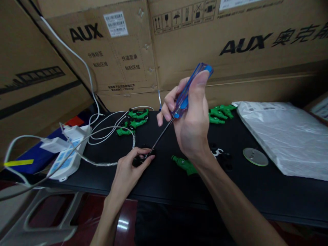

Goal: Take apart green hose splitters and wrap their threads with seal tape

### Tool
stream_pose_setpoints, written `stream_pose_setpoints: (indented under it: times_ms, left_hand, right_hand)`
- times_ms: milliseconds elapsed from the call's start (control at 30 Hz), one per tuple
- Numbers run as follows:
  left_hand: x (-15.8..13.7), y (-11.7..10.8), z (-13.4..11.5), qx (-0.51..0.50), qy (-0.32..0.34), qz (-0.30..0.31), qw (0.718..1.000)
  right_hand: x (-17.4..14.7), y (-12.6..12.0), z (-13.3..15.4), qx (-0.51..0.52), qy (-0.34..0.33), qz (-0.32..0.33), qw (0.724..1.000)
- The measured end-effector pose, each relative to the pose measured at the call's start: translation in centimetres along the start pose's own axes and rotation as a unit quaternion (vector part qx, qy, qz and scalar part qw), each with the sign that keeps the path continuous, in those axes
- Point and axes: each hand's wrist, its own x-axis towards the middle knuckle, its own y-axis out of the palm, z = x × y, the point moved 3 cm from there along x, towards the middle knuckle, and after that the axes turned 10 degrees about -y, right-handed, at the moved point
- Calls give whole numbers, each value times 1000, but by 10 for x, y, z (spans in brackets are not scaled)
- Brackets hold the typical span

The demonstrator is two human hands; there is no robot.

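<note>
We seem midway: our left fingers (pixel 140 150) pinch a small black part (pixel 138 160) by the screwdriver (pixel 182 102) tip, our right fingers (pixel 169 101) wrap its handle, and green plastic fittings (pixel 186 165) lie untouched.

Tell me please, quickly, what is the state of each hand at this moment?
Left hand: closed, pinching a small black part between thumb and fingers.
Right hand: closed around the blue handle of a screwdriver.
</note>
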Motion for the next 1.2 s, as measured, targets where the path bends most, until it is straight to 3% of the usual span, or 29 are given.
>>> stream_pose_setpoints:
  times_ms: [300, 1200]
  left_hand:
    - [-1, 0, -6, 28, 16, -1, 999]
    - [-1, -1, -7, 22, 22, -16, 999]
  right_hand:
    - [-4, 4, -6, 4, -15, -15, 1000]
    - [-10, 9, -7, -18, -16, 26, 999]
